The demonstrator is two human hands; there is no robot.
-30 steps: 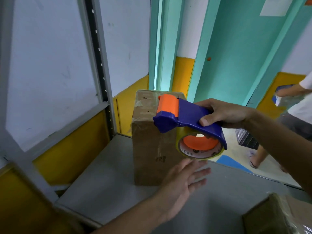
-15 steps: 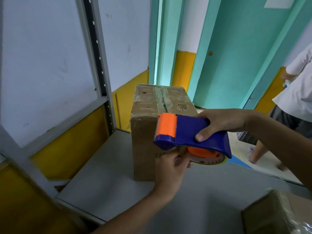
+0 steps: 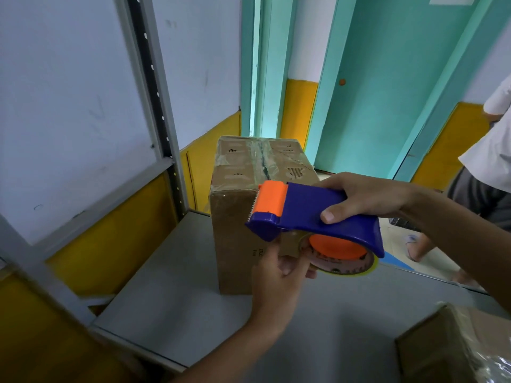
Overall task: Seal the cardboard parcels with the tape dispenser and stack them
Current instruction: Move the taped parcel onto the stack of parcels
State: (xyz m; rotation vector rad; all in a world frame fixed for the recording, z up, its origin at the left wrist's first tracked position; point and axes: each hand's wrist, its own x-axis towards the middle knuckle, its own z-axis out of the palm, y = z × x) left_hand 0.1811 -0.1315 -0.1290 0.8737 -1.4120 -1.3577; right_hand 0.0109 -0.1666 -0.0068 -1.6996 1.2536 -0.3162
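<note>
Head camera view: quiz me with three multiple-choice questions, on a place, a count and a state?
1. Where does the tall brown cardboard box stand? A. on the grey table B. on the floor C. on a chair
2. How many brown cardboard boxes show? A. one B. two C. four
3. The right hand is: A. empty B. flat on the box C. gripping the blue and orange plastic tape dispenser
A, its base rests on the tabletop; B, a second box sits lower right; C, fingers curl round it.
</note>
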